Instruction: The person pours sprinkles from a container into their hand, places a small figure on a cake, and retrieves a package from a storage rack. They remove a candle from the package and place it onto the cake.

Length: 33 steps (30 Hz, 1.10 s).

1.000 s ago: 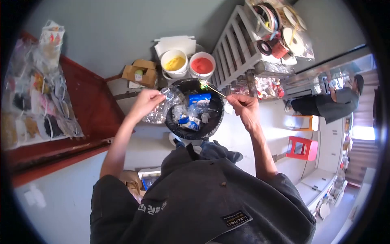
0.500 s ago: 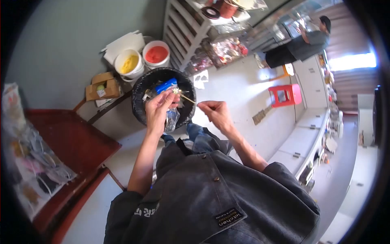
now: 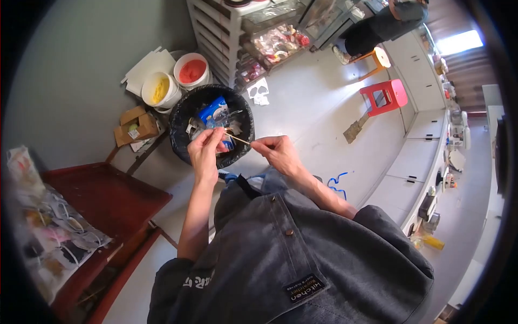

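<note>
A thin pale stick (image 3: 237, 139), wooden in look, spans the gap between my two hands above the bin. My right hand (image 3: 279, 155) pinches its right end between thumb and fingertips. My left hand (image 3: 205, 154) is closed at the other end, its thumb and forefinger pressed together around the tip. Whatever covers that tip is too small to make out. Beneath both hands stands a black-lined trash bin (image 3: 181, 116) holding a blue-and-white packet (image 3: 214, 109), clear plastic and other scraps.
Two white buckets, one with yellow contents (image 3: 160, 90) and one with red (image 3: 192, 71), stand behind the bin. A cardboard box (image 3: 135, 127) sits left, above a dark red table (image 3: 108, 191). Right are a red stool (image 3: 386, 98), a person (image 3: 383, 27) and white cabinets (image 3: 396, 175).
The view has shifted, bringing more of the bin's contents into sight. My hands have come closer together along the stick, and the pale bit at my left fingertips shows less.
</note>
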### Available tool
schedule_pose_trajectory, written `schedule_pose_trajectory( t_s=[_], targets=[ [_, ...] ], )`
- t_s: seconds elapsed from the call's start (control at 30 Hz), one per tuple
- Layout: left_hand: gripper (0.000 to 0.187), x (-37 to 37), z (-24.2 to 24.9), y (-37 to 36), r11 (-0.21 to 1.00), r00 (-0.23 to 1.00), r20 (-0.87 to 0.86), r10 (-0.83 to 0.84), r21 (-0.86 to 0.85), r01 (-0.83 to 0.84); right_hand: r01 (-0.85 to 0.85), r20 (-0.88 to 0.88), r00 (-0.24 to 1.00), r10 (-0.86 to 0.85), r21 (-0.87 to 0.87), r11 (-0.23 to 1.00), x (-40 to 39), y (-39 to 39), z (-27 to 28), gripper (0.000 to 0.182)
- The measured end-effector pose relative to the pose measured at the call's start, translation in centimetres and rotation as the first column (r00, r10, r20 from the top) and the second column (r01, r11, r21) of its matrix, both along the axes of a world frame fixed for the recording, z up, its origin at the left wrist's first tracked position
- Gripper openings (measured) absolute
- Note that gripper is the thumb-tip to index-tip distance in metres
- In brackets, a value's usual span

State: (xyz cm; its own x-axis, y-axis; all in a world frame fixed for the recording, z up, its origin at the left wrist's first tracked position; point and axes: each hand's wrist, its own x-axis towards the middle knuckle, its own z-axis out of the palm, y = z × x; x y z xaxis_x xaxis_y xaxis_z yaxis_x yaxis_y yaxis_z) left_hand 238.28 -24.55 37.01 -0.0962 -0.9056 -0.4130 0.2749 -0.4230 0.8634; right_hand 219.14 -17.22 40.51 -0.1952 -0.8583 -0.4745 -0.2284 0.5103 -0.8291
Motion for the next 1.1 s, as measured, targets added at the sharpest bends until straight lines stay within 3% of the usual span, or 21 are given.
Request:
schedule_pose_trajectory(
  t_s=[0.13, 0.4, 0.53, 0.73, 0.77, 0.87, 0.9, 0.97, 1.07, 1.1],
  targets=[
    [0.019, -6.1, -0.4, 1.5, 1.0, 0.999, 0.039, -0.009, -0.007, 0.01, 0.015, 0.09, 0.996, -0.016, 0.007, 1.0, -6.0, 2.0, -1.2, 0.026],
    [0.017, -25.7, -3.3, 3.6, 0.995, 0.986, 0.145, -0.077, 0.067, 0.068, 0.135, 0.181, 0.973, -0.146, 0.073, 0.988, -24.0, 6.0, -5.5, 0.028],
    [0.048, -33.7, -3.3, 4.4, 0.973, 0.987, 0.012, -0.162, 0.167, 0.158, 0.147, 0.162, 0.974, -0.16, 0.09, 0.985, -31.0, 6.2, -5.3, 0.023],
    [0.042, -39.8, -8.5, 2.3, 0.941, 0.97, -0.234, -0.066, 0.308, 0.138, 0.084, 0.239, 0.965, -0.108, 0.106, 0.991, -34.8, 4.7, -11.1, 0.026],
    [0.04, -40.9, -8.7, 1.4, 0.933, 0.986, -0.168, -0.005, 0.353, 0.065, 0.02, 0.257, 0.964, -0.066, 0.176, 0.984, -35.7, 3.5, -10.8, 0.026],
    [0.04, -40.2, -14.0, -2.0, 0.936, 0.992, -0.039, -0.121, 0.33, 0.127, 0.118, 0.327, 0.929, -0.171, 0.173, 0.978, -37.4, 1.4, -15.2, 0.027],
    [0.034, -40.4, -16.3, -3.3, 0.931, 0.986, 0.108, -0.128, 0.355, 0.082, 0.149, 0.324, 0.922, -0.213, 0.213, 0.966, -38.3, 0.7, -16.8, 0.029],
    [0.03, -40.1, -21.4, -6.4, 0.906, 0.948, 0.245, -0.202, 0.414, 0.087, 0.221, 0.309, 0.899, -0.308, 0.288, 0.932, -40.3, -0.9, -20.6, 0.032],
    [0.026, -40.7, -28.8, -12.2, 0.906, 0.859, 0.415, -0.299, 0.407, 0.118, 0.321, 0.251, 0.893, -0.373, 0.224, 0.92, -43.6, -3.8, -28.0, 0.03],
    [0.026, -40.9, -32.5, -14.2, 0.917, 0.803, 0.493, -0.335, 0.367, 0.158, 0.317, 0.235, 0.884, -0.403, 0.332, 0.888, -45.4, -5.9, -28.7, 0.03]
  ],
)
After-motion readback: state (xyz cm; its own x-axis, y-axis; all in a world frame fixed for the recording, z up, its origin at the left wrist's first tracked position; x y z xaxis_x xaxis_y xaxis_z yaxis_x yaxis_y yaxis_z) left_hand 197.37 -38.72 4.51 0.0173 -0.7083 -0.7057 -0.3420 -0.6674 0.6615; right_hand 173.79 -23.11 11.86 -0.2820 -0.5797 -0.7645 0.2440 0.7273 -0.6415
